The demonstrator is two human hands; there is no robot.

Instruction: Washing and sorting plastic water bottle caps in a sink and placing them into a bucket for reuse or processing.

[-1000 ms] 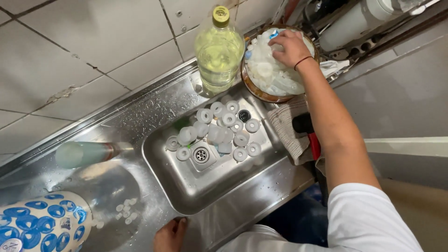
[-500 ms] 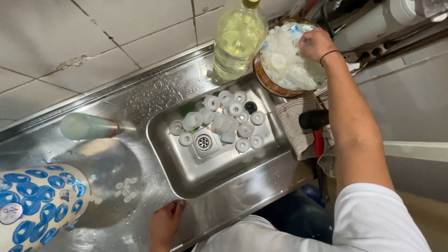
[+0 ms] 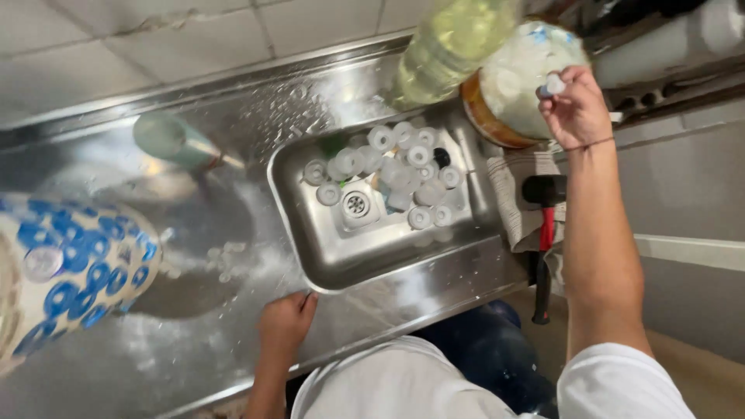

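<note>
My right hand [image 3: 576,105] is raised over a brown-rimmed bowl [image 3: 483,120] heaped with white plastic caps, and pinches one small white cap [image 3: 554,83] between its fingertips. My left hand [image 3: 285,320] rests flat on the wet steel counter at the front left corner of the sink [image 3: 372,248], holding nothing. Several white caps [image 3: 403,167] and one dark one lie in the sink basin around the drain [image 3: 355,204].
A tall bottle of yellowish liquid [image 3: 446,46] stands behind the sink next to the bowl. A green bottle [image 3: 174,141] lies on the counter at the left. A blue-and-white bag of caps [image 3: 66,264] sits far left. A red-handled black mallet [image 3: 545,233] lies on a cloth [image 3: 508,194].
My right hand has lifted off the bowl's heap with one white cap pinched in its fingers. The camera has shifted, so the whole scene has slid. My left hand stays on the counter.
</note>
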